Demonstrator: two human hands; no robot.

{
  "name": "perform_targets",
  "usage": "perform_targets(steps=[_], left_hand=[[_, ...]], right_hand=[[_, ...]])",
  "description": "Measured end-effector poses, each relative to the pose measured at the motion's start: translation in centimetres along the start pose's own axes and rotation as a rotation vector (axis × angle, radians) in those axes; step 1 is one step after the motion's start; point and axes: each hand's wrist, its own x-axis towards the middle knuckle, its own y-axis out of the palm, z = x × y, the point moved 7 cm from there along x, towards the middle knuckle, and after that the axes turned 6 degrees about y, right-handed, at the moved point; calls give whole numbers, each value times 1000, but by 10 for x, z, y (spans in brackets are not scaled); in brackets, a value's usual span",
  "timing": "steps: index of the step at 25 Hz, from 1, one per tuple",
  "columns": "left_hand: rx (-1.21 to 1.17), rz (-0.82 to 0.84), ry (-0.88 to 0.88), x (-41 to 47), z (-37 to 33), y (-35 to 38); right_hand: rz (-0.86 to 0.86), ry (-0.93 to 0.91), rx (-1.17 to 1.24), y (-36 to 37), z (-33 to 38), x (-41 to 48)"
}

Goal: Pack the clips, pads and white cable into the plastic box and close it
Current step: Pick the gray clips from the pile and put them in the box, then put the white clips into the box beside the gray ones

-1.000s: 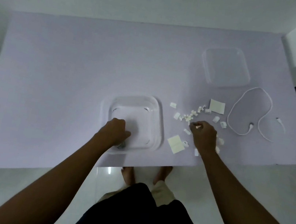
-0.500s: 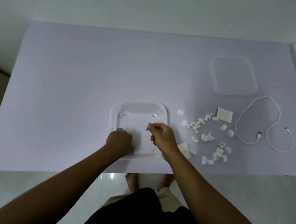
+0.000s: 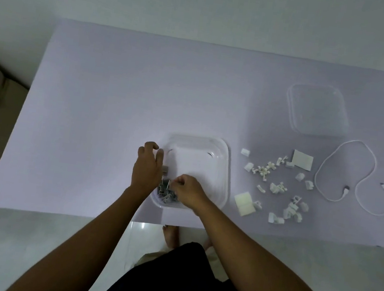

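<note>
Left hand [image 3: 147, 168]: I am seeing it resting on the left rim of the plastic box [image 3: 223, 165], fingers spread loosely, gripping nothing I can make out.
Right hand [image 3: 185, 190]: fingertips pinching narrowly over the grey pile of clips [image 3: 166, 191] in the box's near-left corner; whether it is holding one, I cannot tell.
Box: sitting open near the tabletop's [image 3: 106, 95] front edge.
Loose clips [image 3: 276, 188]: lying scattered right of the box with two pads [image 3: 245, 203].
White cable [image 3: 355, 179]: curling near the right edge, the lid [image 3: 317, 109] behind it.
Change: half a second ago my right hand was hovering farther back over the box's middle.
</note>
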Motion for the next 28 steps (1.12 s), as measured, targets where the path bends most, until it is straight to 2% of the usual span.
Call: perform_targets(steps=[2, 5, 7, 10, 14, 18, 22, 26, 28], left_hand=[[-120, -54, -67, 1, 15, 6], [-172, -52, -119, -1, 32, 15], [-164, -60, -123, -2, 37, 18], [-182, -82, -130, -2, 38, 22], [-182, -100, -136, -1, 40, 23], [-171, -91, -129, -1, 39, 22], [-117, -106, -135, -2, 36, 18], [64, -259, 33, 1, 2, 0], [81, -241, 174, 5, -31, 8]], right_hand=[[-13, -94, -101, 7, 7, -3], [-68, -194, -44, -2, 3, -6], [-106, -196, 0, -11, -5, -2], [-191, -149, -129, -21, -15, 7], [-37, -96, -376, -4, -14, 21], [27, -145, -550, 12, 3, 29], [46, -181, -470, 10, 1, 23], [-181, -266, -251, -37, 0, 0], [-343, -338, -143, -72, -4, -19]])
